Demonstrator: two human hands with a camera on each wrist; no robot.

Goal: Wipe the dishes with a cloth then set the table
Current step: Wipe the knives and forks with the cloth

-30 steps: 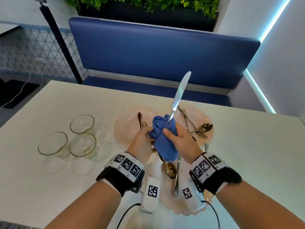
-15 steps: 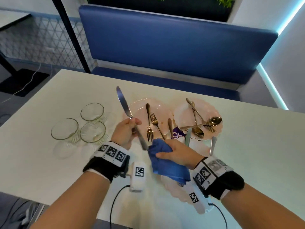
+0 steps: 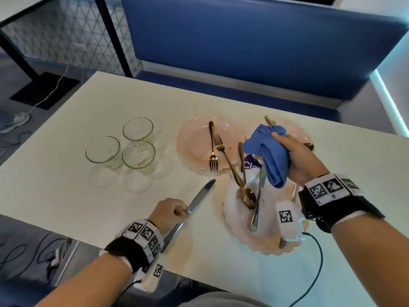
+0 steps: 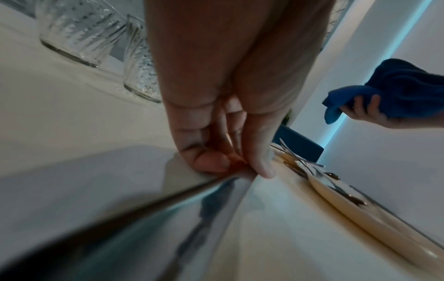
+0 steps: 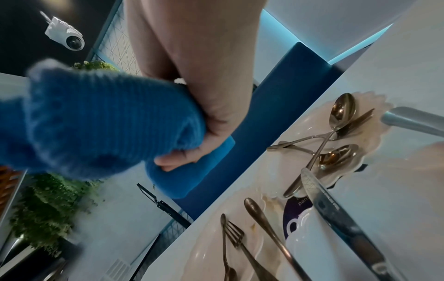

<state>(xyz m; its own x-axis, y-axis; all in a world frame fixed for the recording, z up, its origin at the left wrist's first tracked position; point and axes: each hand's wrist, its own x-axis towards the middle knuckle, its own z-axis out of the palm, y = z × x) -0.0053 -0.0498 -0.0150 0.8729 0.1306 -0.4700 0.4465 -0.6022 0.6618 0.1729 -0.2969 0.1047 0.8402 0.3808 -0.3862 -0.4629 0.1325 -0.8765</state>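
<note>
White table (image 3: 66, 173) before blue bench (image 3: 243, 41). Left hand (image 3: 168, 212), fingers pinching knife (image 3: 199, 199), has lowered it onto table; right hand (image 3: 303, 158) lifted, fingers clamping cloth (image 3: 274, 160).

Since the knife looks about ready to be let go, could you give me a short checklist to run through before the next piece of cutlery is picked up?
1. Knife flat on the table, off the plates: ok.
2. Left hand released from the knife: not ok, fingers pinch it near the handle.
3. Blue cloth ready in the right hand: ok, gripped above the plates.
4. Knife fully clean: cannot tell.
5. Next cutlery reachable: ok, a silver knife and a gold spoon lie on the near plate.
</note>
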